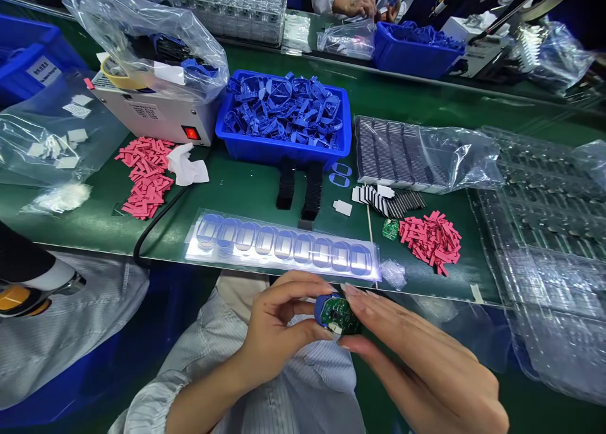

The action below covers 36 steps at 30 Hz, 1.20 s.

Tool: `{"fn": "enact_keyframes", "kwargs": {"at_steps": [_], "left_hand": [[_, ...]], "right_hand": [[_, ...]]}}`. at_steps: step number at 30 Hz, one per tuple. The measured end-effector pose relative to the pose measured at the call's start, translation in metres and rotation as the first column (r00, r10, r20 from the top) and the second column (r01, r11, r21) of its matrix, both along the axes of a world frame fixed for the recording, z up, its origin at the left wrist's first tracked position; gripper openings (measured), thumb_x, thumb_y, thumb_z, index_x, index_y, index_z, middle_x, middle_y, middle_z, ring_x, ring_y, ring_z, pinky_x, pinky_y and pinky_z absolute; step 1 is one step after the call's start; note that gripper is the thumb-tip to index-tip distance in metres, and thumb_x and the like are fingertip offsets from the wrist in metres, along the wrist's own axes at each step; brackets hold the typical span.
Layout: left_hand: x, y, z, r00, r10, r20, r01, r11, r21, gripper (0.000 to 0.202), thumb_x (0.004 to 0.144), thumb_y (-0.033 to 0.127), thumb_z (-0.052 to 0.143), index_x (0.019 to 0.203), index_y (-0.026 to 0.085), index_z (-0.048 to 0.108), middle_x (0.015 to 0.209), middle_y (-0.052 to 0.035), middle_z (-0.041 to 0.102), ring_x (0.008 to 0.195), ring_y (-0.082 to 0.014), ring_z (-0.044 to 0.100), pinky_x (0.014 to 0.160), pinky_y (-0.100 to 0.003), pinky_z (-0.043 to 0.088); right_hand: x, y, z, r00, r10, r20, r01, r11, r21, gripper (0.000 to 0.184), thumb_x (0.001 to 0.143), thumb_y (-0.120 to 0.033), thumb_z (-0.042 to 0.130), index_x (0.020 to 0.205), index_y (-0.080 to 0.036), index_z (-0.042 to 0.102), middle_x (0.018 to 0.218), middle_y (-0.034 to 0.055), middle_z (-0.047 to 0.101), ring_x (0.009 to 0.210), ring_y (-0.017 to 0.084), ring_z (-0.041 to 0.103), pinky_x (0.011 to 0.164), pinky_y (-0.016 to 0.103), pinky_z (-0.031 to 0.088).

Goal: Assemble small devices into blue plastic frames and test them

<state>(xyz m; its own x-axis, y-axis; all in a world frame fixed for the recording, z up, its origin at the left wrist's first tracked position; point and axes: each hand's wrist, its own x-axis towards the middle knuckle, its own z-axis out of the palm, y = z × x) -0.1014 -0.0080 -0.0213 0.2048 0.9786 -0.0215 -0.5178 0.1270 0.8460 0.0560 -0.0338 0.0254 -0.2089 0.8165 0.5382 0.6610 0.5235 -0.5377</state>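
My left hand (pixel 279 333) and my right hand (pixel 416 364) both pinch a small green circuit board (pixel 341 315) seated in a blue plastic frame (pixel 322 309), held just below the front edge of the bench. The thumb and fingers of each hand press on its rim. A second green circuit board (pixel 391 229) lies on the bench above my right hand, and a clear strip of blue oval pieces (pixel 279 246) lies beyond my hands. A heap of pink foam strips (pixel 430 241) sits to the right of that board.
A blue bin (pixel 284 115) of blue plastic frames stands beyond the strip, beside a white machine with a lit red switch (pixel 151 113). Pink strips (pixel 146 176), black pads (pixel 286 184) and plastic-bagged trays (pixel 544 232) cover the green bench. A co-worker's hands (pixel 362 4) work across it.
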Motion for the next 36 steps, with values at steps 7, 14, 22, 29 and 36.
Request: {"fn": "enact_keyframes", "kwargs": {"at_steps": [7,14,22,29,36], "left_hand": [[-0.001,0.003,0.007,0.986,0.083,-0.142,-0.092,0.994,-0.054,0.034,0.055,0.016,0.085,0.085,0.03,0.077,0.068,0.0,0.075,0.06,-0.0135,0.07,0.059,-0.018,0.06],[-0.01,0.002,0.018,0.996,-0.027,-0.079,0.012,0.983,-0.181,0.026,0.059,0.025,0.083,0.084,0.03,0.077,0.081,-0.0005,0.079,0.073,-0.0181,0.075,0.069,-0.018,0.059],[-0.01,-0.002,0.024,0.959,0.048,-0.278,-0.056,0.998,-0.022,0.019,0.07,0.024,0.076,0.087,0.032,0.076,0.081,0.0005,0.078,0.072,-0.0212,0.075,0.065,-0.025,0.062],[-0.01,-0.004,0.022,0.92,0.119,-0.373,-0.041,0.977,0.21,0.023,0.076,0.025,0.07,0.098,0.034,0.072,0.094,-0.0001,0.076,0.091,-0.0243,0.071,0.082,-0.036,0.06],[-0.017,-0.004,0.021,0.899,0.089,-0.428,0.052,0.951,0.306,0.029,0.079,0.016,0.066,0.104,0.03,0.07,0.097,-0.002,0.076,0.086,-0.0218,0.073,0.078,-0.032,0.06]], "right_hand": [[-0.003,0.0,0.002,0.99,-0.05,0.129,0.038,0.995,0.091,0.033,0.072,-0.005,0.072,0.104,-0.012,0.067,0.097,0.0044,0.073,0.091,0.019,0.069,0.084,0.029,0.058],[-0.006,-0.006,-0.006,0.985,-0.006,0.172,-0.01,0.995,0.095,0.041,0.074,-0.006,0.07,0.114,-0.009,0.062,0.113,0.0094,0.067,0.106,0.024,0.063,0.088,0.037,0.057],[-0.015,-0.002,-0.015,0.895,-0.153,-0.418,0.02,0.952,-0.306,0.038,0.075,-0.022,0.072,0.111,-0.02,0.062,0.098,0.0063,0.071,0.087,0.021,0.07,0.07,0.028,0.062],[-0.013,0.009,-0.008,0.836,-0.147,-0.529,-0.134,0.879,-0.457,0.012,0.081,-0.031,0.065,0.089,-0.022,0.069,0.078,0.0029,0.074,0.065,0.015,0.071,0.056,0.017,0.058],[-0.014,0.003,-0.01,0.823,-0.171,-0.542,-0.093,0.9,-0.426,0.008,0.079,-0.021,0.066,0.085,-0.023,0.071,0.072,0.001,0.073,0.061,0.014,0.069,0.054,0.016,0.057]]}}
